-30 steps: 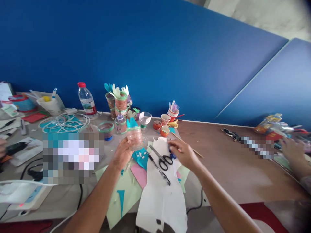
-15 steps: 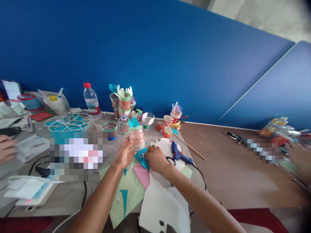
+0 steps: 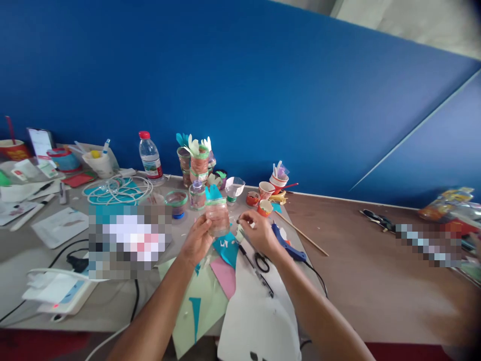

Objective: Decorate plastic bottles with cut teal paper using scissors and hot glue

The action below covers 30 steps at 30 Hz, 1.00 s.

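Note:
My left hand (image 3: pixel 198 240) is closed round a clear plastic cup (image 3: pixel 218 220) wrapped in pinkish bands, with a green rim. Blue paper petals (image 3: pixel 214 192) stand up at its top. To the right of the cup is my right hand (image 3: pixel 257 231), its thumb and fingertips drawn together in a pinch. What lies between those fingertips is too small to make out. Beneath the hands lie blue paper scraps (image 3: pixel 227 249), a pink piece of paper (image 3: pixel 224 276) and a white sheet (image 3: pixel 259 321). A blue glue gun (image 3: pixel 288 245) rests beside my right wrist.
A black pen (image 3: pixel 256 269) and a black loop (image 3: pixel 262 261) lie on the white sheet. Behind stand a red-capped bottle (image 3: pixel 151 159), wrapped cups with paper flowers (image 3: pixel 199 160) and paper cups (image 3: pixel 266 189). A wooden stick (image 3: pixel 302 233) lies right; a power strip (image 3: pixel 67 301) lies left.
My right hand has lifted off the blue paper and moved up and right, now pinched. The cup stays in my left hand. The view has shifted slightly left.

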### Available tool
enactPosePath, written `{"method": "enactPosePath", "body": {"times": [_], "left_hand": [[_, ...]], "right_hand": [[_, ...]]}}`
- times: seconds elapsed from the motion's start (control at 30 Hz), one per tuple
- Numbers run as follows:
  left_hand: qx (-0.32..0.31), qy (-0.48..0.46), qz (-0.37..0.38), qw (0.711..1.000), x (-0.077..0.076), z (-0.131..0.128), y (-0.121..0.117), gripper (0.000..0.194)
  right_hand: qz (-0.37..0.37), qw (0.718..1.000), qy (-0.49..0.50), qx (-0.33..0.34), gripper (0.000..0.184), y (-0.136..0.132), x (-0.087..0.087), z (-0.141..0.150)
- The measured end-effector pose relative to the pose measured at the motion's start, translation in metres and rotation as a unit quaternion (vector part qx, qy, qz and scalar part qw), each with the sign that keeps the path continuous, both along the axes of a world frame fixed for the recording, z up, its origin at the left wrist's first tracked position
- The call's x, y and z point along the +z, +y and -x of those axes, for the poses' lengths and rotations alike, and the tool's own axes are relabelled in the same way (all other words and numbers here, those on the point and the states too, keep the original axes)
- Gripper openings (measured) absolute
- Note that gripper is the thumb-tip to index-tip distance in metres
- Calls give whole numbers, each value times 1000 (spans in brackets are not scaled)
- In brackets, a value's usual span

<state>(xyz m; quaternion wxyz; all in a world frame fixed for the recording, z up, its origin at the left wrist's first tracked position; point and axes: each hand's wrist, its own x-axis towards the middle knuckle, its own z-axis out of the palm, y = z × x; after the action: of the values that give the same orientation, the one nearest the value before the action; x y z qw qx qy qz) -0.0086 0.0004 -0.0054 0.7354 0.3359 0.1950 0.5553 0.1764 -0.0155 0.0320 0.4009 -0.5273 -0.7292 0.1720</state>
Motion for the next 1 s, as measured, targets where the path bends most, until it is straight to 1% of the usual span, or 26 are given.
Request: {"method": "enactPosePath", "body": {"times": [0.07,0.1,0.2,0.37,0.47,0.57,0.63,0.7,0.77,0.87,1.0], "left_hand": [[-8,6,-9,1000,0,-1,0,34],[-10,9,-11,1000,0,-2,-1,34],[2,13,-1,1000,0,-3,-1,33],[12,31,15,999,-2,-6,0,33],[19,38,17,999,-5,-8,0,35],[19,48,14,999,-7,-9,1,40],[17,62,9,998,-7,-10,1,43],[13,74,4,997,-7,-11,1,46],[10,84,0,996,-7,-11,0,47],[17,94,1,995,-7,-12,0,47],[45,104,9,994,-7,-14,-2,49]], "right_hand": [[15,991,130,-9,7,5,5,-2],[23,985,173,-3,6,7,5,-1],[41,965,257,15,5,11,1,5],[71,946,313,43,4,9,-7,12],[66,936,341,50,4,7,-6,9],[72,920,380,68,7,5,-4,6],[74,908,404,79,7,4,-4,4],[69,902,418,80,6,3,-4,4],[61,907,412,69,5,2,-4,4],[56,926,370,42,6,2,-2,6],[39,951,307,10,15,0,1,7]]}}
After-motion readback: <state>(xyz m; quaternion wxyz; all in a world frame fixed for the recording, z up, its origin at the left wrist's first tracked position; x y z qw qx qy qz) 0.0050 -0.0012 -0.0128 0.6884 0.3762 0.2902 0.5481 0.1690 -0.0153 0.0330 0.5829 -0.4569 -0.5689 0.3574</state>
